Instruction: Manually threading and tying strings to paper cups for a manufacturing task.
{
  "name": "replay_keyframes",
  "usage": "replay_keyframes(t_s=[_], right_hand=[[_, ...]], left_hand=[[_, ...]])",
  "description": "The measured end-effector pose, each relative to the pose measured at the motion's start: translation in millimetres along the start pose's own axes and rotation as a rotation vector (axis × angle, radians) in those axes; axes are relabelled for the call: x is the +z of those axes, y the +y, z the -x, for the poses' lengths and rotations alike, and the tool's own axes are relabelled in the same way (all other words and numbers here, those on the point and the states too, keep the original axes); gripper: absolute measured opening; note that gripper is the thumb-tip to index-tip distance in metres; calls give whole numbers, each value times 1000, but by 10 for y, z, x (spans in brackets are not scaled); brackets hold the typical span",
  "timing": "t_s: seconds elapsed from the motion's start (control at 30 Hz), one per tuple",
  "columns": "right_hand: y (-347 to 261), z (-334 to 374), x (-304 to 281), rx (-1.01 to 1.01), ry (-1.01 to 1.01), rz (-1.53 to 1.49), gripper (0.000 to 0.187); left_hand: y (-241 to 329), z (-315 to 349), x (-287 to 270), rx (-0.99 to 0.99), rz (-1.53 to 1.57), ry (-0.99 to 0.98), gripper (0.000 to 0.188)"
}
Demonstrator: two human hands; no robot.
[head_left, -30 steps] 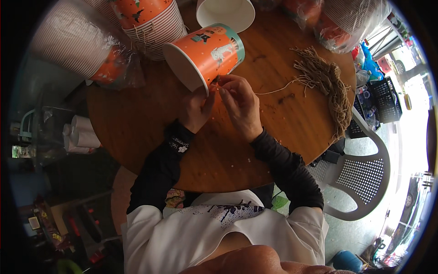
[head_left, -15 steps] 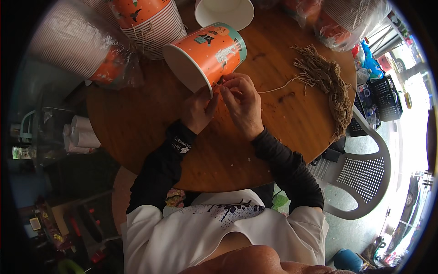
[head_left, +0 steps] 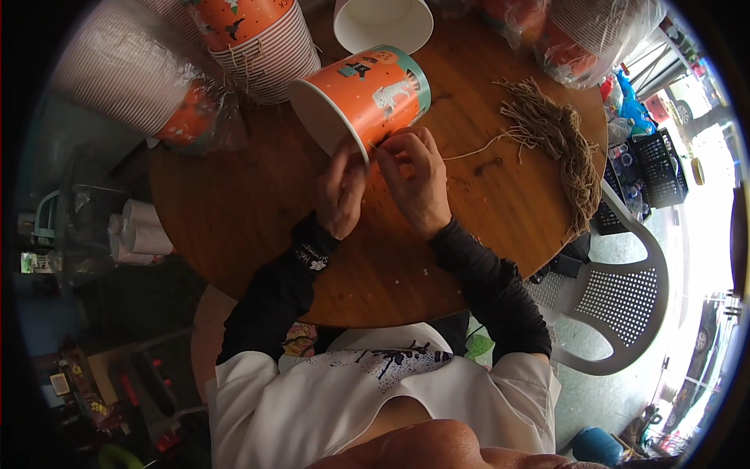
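An orange paper bucket (head_left: 355, 94) with a teal band at its base lies tipped on its side, its white mouth facing me and to the left. My left hand (head_left: 341, 191) is closed at the near part of its rim, fingers at the mouth and thumb toward the outside. Beside the rim, my right hand (head_left: 416, 176) pinches thumb and fingertips together close against the bucket's wall. A thin tan cord (head_left: 476, 152) runs from a twine bundle (head_left: 558, 141) to the right hand, where its end is hidden by the fingers.
Nested orange buckets (head_left: 262, 59) stand at the back left, beside a plastic-wrapped stack (head_left: 117, 78). Another white-lined bucket (head_left: 383, 23) sits behind. More wrapped buckets (head_left: 582, 39) are at the back right. A grey plastic chair (head_left: 625, 305) stands right of the round wooden table (head_left: 234, 227).
The bucket has shifted slightly right and turned a little. My left hand has changed its hold, with its fingers now further up at the rim. My right hand stays nearly in place.
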State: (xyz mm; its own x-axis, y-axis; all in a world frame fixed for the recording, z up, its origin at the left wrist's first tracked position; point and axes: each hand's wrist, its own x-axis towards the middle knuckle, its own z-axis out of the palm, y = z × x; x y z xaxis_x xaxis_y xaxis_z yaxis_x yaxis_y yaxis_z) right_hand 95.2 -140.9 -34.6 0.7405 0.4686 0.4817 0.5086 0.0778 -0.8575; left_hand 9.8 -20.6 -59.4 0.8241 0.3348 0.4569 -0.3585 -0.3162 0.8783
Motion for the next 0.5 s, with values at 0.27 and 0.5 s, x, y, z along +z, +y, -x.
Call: replay_keyframes(t_s=[0.27, 0.5], right_hand=[[-51, 6, -38, -41, 1, -2, 9], [-55, 32, -63, -91, -4, 41, 10]], left_hand=[[-95, -30, 32, 229, -488, 117, 33], [-13, -48, 61, 208, -331, 152, 13]])
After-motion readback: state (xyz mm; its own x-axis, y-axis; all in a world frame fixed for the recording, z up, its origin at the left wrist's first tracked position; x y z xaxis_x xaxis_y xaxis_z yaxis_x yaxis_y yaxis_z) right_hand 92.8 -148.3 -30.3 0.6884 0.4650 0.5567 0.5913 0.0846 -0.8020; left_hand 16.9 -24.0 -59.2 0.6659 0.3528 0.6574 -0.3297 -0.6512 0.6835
